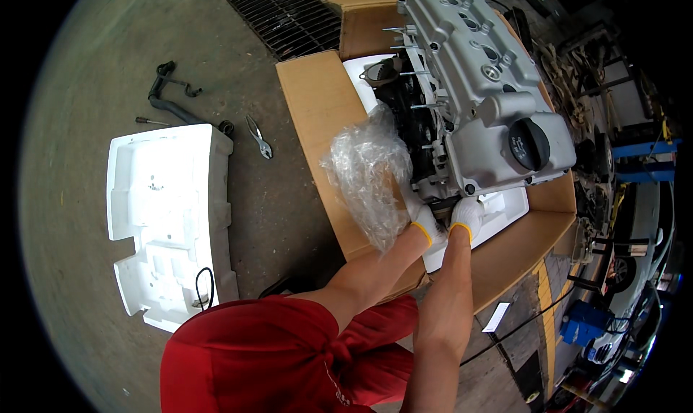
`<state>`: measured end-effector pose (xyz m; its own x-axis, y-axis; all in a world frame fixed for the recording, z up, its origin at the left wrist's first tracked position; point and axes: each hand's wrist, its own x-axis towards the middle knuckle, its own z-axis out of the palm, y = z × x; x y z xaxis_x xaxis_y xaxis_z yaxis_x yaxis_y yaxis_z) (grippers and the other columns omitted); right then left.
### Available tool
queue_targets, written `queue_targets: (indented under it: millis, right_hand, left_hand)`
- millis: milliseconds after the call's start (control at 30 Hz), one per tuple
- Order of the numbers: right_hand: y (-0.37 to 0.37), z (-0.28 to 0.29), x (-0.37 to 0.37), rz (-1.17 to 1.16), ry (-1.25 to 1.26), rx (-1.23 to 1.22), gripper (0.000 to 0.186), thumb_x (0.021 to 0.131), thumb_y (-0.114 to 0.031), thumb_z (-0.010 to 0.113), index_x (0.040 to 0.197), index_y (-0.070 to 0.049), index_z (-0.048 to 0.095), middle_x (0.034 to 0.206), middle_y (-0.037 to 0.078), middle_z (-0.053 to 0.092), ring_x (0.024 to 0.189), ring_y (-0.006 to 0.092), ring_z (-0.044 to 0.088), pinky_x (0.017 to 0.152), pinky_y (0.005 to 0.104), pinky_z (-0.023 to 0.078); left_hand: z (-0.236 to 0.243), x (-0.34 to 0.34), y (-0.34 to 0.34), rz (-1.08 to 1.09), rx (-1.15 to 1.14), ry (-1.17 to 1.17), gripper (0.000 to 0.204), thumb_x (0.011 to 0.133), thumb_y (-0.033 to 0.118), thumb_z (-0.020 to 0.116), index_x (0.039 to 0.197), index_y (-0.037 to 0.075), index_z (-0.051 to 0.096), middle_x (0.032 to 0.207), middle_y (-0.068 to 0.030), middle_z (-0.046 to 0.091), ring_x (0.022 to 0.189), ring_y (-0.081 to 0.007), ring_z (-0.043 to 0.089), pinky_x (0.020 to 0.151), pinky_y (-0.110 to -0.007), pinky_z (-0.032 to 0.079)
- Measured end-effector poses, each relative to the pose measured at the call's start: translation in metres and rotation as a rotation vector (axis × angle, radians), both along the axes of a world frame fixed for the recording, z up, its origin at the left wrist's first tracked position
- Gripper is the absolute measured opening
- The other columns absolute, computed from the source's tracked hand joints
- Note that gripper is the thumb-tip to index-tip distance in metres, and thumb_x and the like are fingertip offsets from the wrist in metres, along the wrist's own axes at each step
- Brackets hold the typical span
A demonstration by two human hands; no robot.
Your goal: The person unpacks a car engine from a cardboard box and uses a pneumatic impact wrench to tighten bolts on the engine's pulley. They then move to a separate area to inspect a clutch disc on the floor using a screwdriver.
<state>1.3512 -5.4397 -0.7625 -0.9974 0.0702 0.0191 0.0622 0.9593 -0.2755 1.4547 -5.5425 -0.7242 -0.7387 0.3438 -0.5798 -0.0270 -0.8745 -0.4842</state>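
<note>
A grey engine assembly [491,88] with a black cap [528,143] rests in an opened cardboard box [310,117] on white foam [505,218]. My gloved left hand [426,218] reaches in at the engine's lower end beside crumpled clear plastic wrap [364,167]; its fingers are mostly hidden. My gloved right hand [466,214] is closed just to its right, under the cover's near end, on something I cannot make out. Both gloves are white with yellow cuffs.
On the floor at left lie a white foam tray [170,153], a black hose [173,108], pliers [258,135] and a screwdriver [151,120]. A floor grate [289,16] lies beyond the box. A blue machine [585,323], a cable and a vehicle [635,261] are at right.
</note>
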Motion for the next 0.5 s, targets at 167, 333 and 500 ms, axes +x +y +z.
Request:
queue_targets:
  millis: [167, 333, 500]
  right_hand:
    - [0.011, 0.012, -0.005, 0.018, -0.011, 0.118, 0.036, 0.104, -0.028, 0.049, 0.112, 0.002, 0.066, 0.107, 0.026, 0.073, 0.102, 0.0436, 0.071, 0.087, 0.0464, 0.057]
    - [-0.029, 0.065, 0.018, 0.236, -0.147, 0.511, 0.035, 0.102, -0.016, 0.052, 0.135, -0.003, 0.057, 0.097, 0.017, 0.075, 0.092, 0.0346, 0.076, 0.076, 0.0399, 0.061]
    - [-0.074, 0.113, 0.042, 0.046, -0.148, 0.01, 0.053, 0.103, -0.033, 0.044, 0.14, 0.002, 0.057, 0.12, 0.027, 0.071, 0.114, 0.0432, 0.069, 0.097, 0.0498, 0.055]
  left_hand:
    - [0.006, -0.003, 0.011, -0.026, -0.005, 0.006, 0.042, 0.104, 0.042, 0.045, 0.127, 0.011, 0.061, 0.13, -0.0129, 0.064, 0.117, -0.0312, 0.061, 0.101, -0.046, 0.051]
    - [-0.013, 0.001, 0.016, -0.021, -0.02, -0.033, 0.041, 0.104, 0.041, 0.045, 0.128, 0.012, 0.061, 0.133, -0.0129, 0.064, 0.12, -0.0316, 0.061, 0.103, -0.047, 0.051]
    - [-0.033, 0.006, -0.006, 0.049, -0.099, -0.091, 0.04, 0.104, 0.04, 0.045, 0.129, 0.012, 0.061, 0.135, -0.0129, 0.063, 0.122, -0.032, 0.06, 0.104, -0.048, 0.05]
